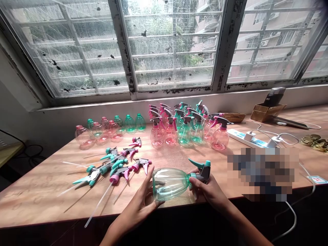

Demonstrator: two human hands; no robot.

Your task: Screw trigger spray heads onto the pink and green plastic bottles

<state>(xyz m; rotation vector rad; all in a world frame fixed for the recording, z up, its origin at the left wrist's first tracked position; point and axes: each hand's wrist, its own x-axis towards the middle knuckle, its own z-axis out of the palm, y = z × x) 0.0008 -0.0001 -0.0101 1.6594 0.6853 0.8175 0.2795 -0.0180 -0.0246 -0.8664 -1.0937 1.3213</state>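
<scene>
A clear green spray bottle [170, 184] lies on its side in the air just above the table's front edge, its base toward the left. My left hand [147, 194] is wrapped round the base end. At the neck, my right hand [202, 186] grips the teal collar of the grey and teal spray head [203, 171], its trigger pointing up and left. Left of my hands lies a loose pile of spray heads [112, 167], pink and teal, several with thin dip tubes. Behind the bottle stand assembled spray bottles [184, 131] in pink and green.
Bottles without heads [102, 131] stand at the back left. On the right are a white power strip [247, 138] with plugs and cables, a cardboard box [266, 112], a woven basket [233, 118] and brass-coloured pieces [314, 141]. A blurred patch covers the right front. Windows [169, 48] rise behind the table.
</scene>
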